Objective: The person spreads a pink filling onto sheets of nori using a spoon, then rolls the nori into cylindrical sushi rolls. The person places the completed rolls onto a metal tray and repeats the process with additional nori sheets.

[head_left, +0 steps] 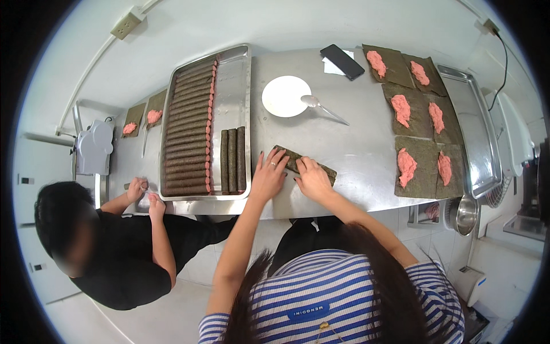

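- Table [364, 135], ctr: metal, smooth, semi-gloss
- Tray [238, 89], 10 o'clk: metal, smooth, v. shiny
- Seaweed piece [327, 173], ctr: matt, sl. rough
- Seaweed sheets [395, 62], btwn 2 & 3 o'clk: matt, papery, sl. rough
- Paste [407, 167] on sheets: moist-looking, lumpy
- Plate [283, 94], 12 o'clk: smooth; mat'l unclear
- Spoon [310, 101], 1 o'clk: shiny metal
- Shirt [326, 281], 6 o'clk: ribbed cloth, matt

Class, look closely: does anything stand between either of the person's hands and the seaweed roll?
Nothing visible does: the left hand and right hand both touch the seaweed roll directly; the plate lies beyond it.
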`<state>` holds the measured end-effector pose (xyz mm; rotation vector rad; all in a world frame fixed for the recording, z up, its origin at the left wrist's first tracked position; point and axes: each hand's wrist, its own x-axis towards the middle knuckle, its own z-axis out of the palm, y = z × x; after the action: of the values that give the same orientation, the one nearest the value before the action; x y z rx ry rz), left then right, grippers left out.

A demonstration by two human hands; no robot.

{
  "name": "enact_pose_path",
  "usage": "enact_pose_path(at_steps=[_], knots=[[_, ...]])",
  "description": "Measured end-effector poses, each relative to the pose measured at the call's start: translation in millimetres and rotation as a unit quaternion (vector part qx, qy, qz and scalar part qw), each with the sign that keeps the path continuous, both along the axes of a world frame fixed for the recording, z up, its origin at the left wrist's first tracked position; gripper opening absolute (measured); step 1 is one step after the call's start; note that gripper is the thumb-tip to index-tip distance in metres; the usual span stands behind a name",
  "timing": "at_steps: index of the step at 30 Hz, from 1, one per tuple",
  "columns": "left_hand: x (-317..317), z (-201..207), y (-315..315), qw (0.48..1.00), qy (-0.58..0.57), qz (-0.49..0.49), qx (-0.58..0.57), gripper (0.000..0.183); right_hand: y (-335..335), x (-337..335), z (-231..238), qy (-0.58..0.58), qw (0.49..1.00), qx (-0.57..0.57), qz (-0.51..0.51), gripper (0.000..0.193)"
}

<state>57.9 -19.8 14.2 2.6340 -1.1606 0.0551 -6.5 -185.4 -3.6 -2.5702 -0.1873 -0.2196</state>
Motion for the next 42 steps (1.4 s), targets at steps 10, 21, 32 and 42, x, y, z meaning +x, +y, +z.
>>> enact_pose_path(at_steps=[10,21,32,42], knots=[[37.7,3.9,-7.9,0.989,0.051,-0.112,0.075,0.025,9.5,-5.0,-12.8,0.002,0.991,-0.123,-0.052,0.021],[26.5,14.4,-9.5,0.984,0.067,-0.130,0.099,0.024,-31.8,-67.0,-14.5,0.000,0.984,-0.116,-0.135,0.016],[65.1,15.8,-32.4,0.952,0.181,-0.192,0.155,0.034,-12.6,-44.1,2.8,-0.118,0.982,-0.140,-0.036,0.034],[40.6,22.9,-21.6,0.973,0.073,-0.203,0.081,0.036,6.8,-21.8,-18.9,-0.097,0.973,-0.209,-0.031,0.027]])
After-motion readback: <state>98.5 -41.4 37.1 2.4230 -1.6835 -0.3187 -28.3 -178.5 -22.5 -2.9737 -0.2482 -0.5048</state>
